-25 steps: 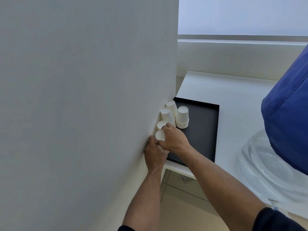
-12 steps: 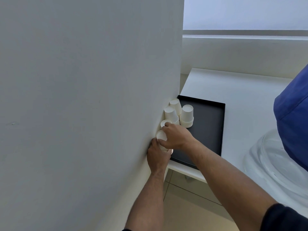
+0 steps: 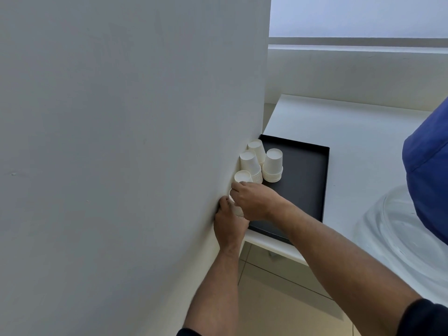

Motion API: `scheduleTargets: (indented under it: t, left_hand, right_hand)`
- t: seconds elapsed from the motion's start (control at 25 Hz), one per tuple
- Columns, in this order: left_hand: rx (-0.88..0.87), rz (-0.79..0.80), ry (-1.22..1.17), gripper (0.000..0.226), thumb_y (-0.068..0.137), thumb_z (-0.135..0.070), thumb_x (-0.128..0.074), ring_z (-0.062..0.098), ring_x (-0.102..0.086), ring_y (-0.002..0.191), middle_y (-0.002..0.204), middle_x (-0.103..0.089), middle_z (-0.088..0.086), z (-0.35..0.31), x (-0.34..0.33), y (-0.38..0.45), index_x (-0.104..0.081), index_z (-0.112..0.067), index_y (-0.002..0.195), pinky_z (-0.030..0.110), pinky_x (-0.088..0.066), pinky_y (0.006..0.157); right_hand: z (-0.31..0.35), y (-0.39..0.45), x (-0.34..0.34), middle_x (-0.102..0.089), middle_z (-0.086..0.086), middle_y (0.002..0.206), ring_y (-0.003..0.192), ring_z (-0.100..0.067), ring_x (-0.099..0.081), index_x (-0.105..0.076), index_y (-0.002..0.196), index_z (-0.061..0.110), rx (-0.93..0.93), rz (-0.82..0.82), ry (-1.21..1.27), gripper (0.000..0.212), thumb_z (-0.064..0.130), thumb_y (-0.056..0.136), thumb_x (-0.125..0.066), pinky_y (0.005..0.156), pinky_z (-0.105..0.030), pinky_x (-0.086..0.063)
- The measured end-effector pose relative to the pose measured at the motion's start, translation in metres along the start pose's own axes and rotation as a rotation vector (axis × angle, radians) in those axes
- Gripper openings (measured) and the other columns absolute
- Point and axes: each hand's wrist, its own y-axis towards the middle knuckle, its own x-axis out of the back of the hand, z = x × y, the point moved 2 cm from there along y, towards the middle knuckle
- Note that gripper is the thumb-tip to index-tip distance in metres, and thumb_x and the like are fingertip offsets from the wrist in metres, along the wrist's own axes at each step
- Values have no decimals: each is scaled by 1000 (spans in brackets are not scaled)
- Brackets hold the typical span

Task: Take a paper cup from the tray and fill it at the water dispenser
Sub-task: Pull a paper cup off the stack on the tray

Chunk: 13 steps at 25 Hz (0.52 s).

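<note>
where the black tray [image 3: 303, 187] sat at the near left corner of the white table [image 3: 351, 132], both hands met over its near left end, right against the big white wall [image 3: 121, 141]. the left hand [image 3: 229, 225] came up from below, and its fingers were curled around the bottom of a short stack of paper cups [image 3: 235, 207]. the right hand [image 3: 254, 202] lay over the top of that same stack, and its fingertips [image 3: 234, 186] pinched the top cup. most of the stack was hidden by the two hands, so how many cups were in it could not be told.

just behind the hands stood four more stacks of upside-down white paper cups, all on the left side of the tray. the closest stack [image 3: 242, 177] was almost touching the right hand. behind it stood a taller stack [image 3: 251, 166], then the far stack [image 3: 257, 149] by the wall. the right stack [image 3: 273, 166] stood just beside them. the rest of the tray was bare and dark.

at the right edge sat the big water bottle [image 3: 400, 238], clear at the bottom. a blue cover [image 3: 429, 178] was over its upper part. tan floor tiles [image 3: 278, 299] showed below the table.
</note>
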Motion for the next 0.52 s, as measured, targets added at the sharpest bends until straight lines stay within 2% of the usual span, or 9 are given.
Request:
scheduleTargets:
  t: [0.12, 0.24, 0.36, 0.52]
  left_hand:
    - [-46, 31, 95, 44, 83, -23, -77, 26, -73, 98, 112, -68, 6, 0, -3, 2, -57, -9, 120, 36, -61, 78]
    - [-47, 19, 66, 42, 80, -16, -80, 31, -73, 93, 107, -69, 11, -1, -2, 3, -59, -5, 115, 42, -62, 75]
    - [-45, -23, 6, 43, 73, -10, -85, 39, -73, 84, 100, -71, 17, -2, -1, 2, -61, -2, 107, 48, -63, 68]
    - [41, -10, -59, 55, 70, -29, -91, 32, -75, 90, 101, -76, 10, 1, 1, 2, -60, -8, 111, 42, -63, 73]
  right_hand:
    - [4, -1, -5, -57, -13, 106, 87, -27, -58, -61, 110, 3, -8, -27, -69, 24, 6, 92, -45, 69, -33, -42]
    - [5, -3, -7, -58, -15, 108, 89, -28, -59, -60, 112, 1, -18, -36, -84, 27, 5, 93, -42, 73, -34, -46]
    - [6, -3, -4, -58, -15, 110, 92, -28, -60, -60, 114, 1, -30, -27, -61, 25, 6, 95, -45, 72, -34, -44]
    - [-5, 6, 12, -56, -13, 116, 100, -29, -61, -57, 118, 4, -98, -94, 9, 22, 16, 103, -48, 75, -33, -47]
